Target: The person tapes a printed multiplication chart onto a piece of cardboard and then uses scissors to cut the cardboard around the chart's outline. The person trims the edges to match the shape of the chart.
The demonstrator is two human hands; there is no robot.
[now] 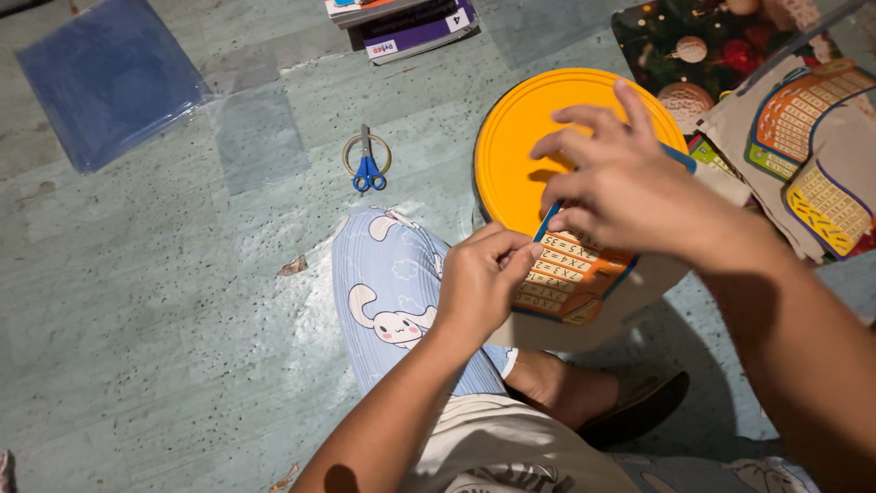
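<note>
A curved orange paper cutout with rows of printed sums and a blue edge (568, 278) lies over the near rim of a round container with a yellow lid (511, 164). My left hand (479, 278) pinches the cutout's left edge. My right hand (630, 187) presses down on its upper part, fingers spread over the lid. Much of the cutout is hidden under my right hand.
Blue-handled scissors (368, 164) lie on a roll of tape (351, 146) on the pale green floor. A blue plastic sheet (109, 78) is at far left, books (411, 26) at the top. More printed cutouts (812, 137) lie at right. My knee in patterned trousers (392, 292) is below.
</note>
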